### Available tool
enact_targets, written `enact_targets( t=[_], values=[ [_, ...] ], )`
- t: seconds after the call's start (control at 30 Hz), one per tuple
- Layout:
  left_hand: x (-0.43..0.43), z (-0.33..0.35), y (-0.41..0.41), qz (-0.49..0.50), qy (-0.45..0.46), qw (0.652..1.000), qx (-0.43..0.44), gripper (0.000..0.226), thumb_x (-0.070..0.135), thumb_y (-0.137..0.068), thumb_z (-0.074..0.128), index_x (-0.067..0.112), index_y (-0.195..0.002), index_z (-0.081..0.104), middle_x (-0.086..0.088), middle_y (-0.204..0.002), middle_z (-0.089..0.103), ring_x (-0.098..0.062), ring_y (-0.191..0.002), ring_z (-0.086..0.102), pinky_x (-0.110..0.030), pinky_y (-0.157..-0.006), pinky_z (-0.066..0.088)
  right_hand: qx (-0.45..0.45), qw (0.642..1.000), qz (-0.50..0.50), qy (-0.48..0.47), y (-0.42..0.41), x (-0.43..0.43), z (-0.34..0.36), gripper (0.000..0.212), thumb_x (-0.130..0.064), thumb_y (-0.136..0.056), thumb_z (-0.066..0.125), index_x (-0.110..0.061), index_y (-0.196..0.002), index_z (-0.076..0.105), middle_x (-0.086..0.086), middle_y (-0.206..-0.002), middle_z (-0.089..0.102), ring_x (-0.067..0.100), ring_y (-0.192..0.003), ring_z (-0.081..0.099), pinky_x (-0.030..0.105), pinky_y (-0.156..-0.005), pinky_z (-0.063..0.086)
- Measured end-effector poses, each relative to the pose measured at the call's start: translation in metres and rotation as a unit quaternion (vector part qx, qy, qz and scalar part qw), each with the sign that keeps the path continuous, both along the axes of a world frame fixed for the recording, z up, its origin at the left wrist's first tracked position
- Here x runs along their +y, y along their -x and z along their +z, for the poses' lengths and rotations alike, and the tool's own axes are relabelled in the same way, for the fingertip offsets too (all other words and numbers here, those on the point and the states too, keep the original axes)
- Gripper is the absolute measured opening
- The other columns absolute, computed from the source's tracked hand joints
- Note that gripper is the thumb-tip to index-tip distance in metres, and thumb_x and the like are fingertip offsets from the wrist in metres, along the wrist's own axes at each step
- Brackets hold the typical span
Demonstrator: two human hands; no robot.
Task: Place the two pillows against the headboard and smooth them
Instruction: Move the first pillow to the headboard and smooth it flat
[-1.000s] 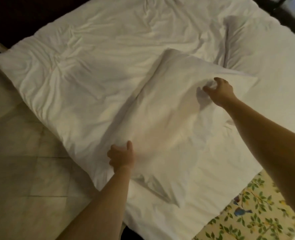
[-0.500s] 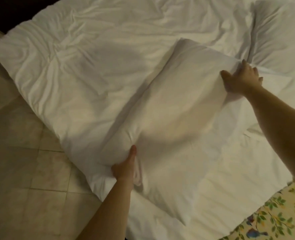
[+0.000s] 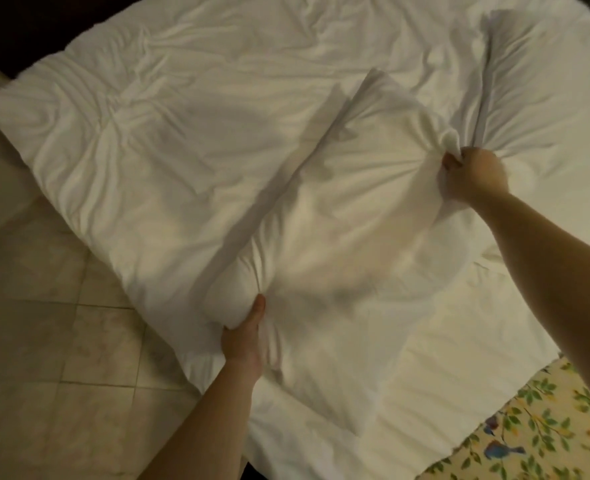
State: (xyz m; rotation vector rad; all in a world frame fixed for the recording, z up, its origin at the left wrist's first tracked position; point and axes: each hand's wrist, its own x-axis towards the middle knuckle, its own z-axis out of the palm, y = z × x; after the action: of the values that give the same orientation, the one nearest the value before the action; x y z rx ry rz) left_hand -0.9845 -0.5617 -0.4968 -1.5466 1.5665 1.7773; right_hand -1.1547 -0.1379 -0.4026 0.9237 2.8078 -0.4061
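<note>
Since the earlier shot the right hand (image 3: 473, 174) has gone from resting flat on the pillow (image 3: 338, 216) to bunching up its far edge, and the left hand (image 3: 243, 336) has dug deeper under the near edge. So both hands are gripping it now: right fingers (image 3: 451, 164) pinched shut on a wad of pillowcase, left thumb on top and the rest tucked underneath where I can't see them.

That pillow is lying diagonally across the white duvet (image 3: 148, 140), near the side of the bed. A second pillow (image 3: 542, 98) sits at the upper right, just past the right hand. Can't spot the headboard anywhere in view.

Looks to me like the pick-up step for pillow one. Next move probably calls for lifting with both hands together and carrying it toward the head of the bed, keeping the grip even so the filling doesn't slump to one end.
</note>
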Motion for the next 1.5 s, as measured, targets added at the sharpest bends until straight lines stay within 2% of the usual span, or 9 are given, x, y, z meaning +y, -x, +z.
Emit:
enact_targets(
  t=[0.13,0.27,0.47,0.8,0.93,1.03,1.13,1.33,1.5],
  values=[
    [-0.003,0.026,-0.005,-0.011,0.023,1.0,-0.001,0.101,0.041,-0.066,0.098,0.007,-0.149,0.05,0.003,-0.128,0.057,-0.023,-0.119,0.059,-0.039,-0.111,0.046,0.04,0.998,-0.045,0.008,-0.023,-0.016,0.036,0.036,-0.039,-0.101,0.05,-0.01,-0.115,0.067,0.027,-0.112,0.068,0.049,-0.106,0.064,0.047,-0.086,0.049],
    [-0.018,0.057,-0.002,-0.052,0.048,0.997,0.044,0.107,0.063,-0.044,0.099,0.018,-0.135,0.064,0.002,-0.127,0.072,-0.022,-0.111,0.071,-0.044,-0.103,0.056,0.094,0.995,-0.045,0.009,-0.053,-0.028,0.074,0.033,-0.039,-0.099,0.051,-0.009,-0.106,0.065,0.028,-0.104,0.069,0.049,-0.098,0.065,0.048,-0.082,0.05],
    [-0.062,0.115,0.007,-0.032,0.06,0.992,0.106,0.083,0.029,-0.061,0.102,0.014,-0.133,0.064,0.0,-0.122,0.072,-0.019,-0.105,0.072,-0.034,-0.096,0.057,0.14,0.988,-0.06,0.029,-0.112,-0.052,0.122,0.023,-0.033,-0.097,0.055,-0.013,-0.085,0.058,0.025,-0.09,0.069,0.046,-0.086,0.066,0.043,-0.071,0.046],
    [-0.137,0.201,0.001,-0.039,0.075,0.978,0.192,0.098,0.046,-0.04,0.106,0.017,-0.126,0.07,0.003,-0.118,0.076,-0.018,-0.105,0.075,-0.043,-0.095,0.061,0.173,0.979,-0.083,0.074,-0.175,-0.125,0.169,0.019,-0.026,-0.097,0.057,-0.01,-0.089,0.064,0.029,-0.091,0.069,0.049,-0.088,0.064,0.042,-0.072,0.041],
    [-0.162,0.235,-0.005,-0.038,0.089,0.972,0.215,0.085,0.033,-0.054,0.104,0.011,-0.128,0.068,0.0,-0.122,0.072,-0.02,-0.11,0.071,-0.038,-0.099,0.057,0.182,0.974,-0.099,0.092,-0.185,-0.158,0.184,0.021,-0.023,-0.098,0.056,-0.007,-0.095,0.068,0.031,-0.094,0.069,0.051,-0.091,0.064,0.049,-0.079,0.049],
    [-0.186,0.248,0.0,-0.045,0.078,0.969,0.229,0.08,0.023,-0.064,0.1,0.009,-0.134,0.063,0.001,-0.125,0.067,-0.021,-0.116,0.066,-0.023,-0.089,0.05,0.185,0.971,-0.104,0.109,-0.182,-0.183,0.195,0.023,-0.023,-0.099,0.055,-0.004,-0.098,0.067,0.03,-0.094,0.069,0.05,-0.093,0.064,0.048,-0.079,0.05],
    [-0.211,0.26,0.017,-0.039,0.061,0.966,0.25,0.089,0.017,-0.073,0.095,0.006,-0.149,0.05,0.004,-0.132,0.055,-0.012,-0.118,0.054,-0.021,-0.094,0.042,0.19,0.97,-0.099,0.117,-0.164,-0.209,0.201,0.026,-0.021,-0.1,0.056,0.0,-0.084,0.061,0.02,-0.073,0.06,0.044,-0.081,0.061,0.039,-0.068,0.036],
    [-0.283,0.259,0.083,-0.045,0.066,0.961,0.264,0.106,0.023,-0.065,0.1,0.01,-0.154,0.044,0.002,-0.142,0.055,-0.013,-0.125,0.054,-0.027,-0.103,0.041,0.203,0.969,-0.099,0.097,-0.1,-0.278,0.202,0.04,-0.025,-0.099,0.057,0.0,-0.07,0.047,0.014,-0.063,0.051,0.038,-0.066,0.053,0.04,-0.058,0.031],
    [-0.34,0.261,0.142,-0.044,0.066,0.959,0.273,0.092,0.026,-0.061,0.102,0.018,-0.142,0.057,0.004,-0.134,0.064,-0.018,-0.122,0.064,-0.035,-0.109,0.049,0.201,0.97,-0.098,0.093,-0.043,-0.339,0.208,0.04,-0.028,-0.099,0.057,-0.001,-0.071,0.047,0.012,-0.062,0.049,0.035,-0.063,0.048,0.04,-0.056,0.026]
  ],
)
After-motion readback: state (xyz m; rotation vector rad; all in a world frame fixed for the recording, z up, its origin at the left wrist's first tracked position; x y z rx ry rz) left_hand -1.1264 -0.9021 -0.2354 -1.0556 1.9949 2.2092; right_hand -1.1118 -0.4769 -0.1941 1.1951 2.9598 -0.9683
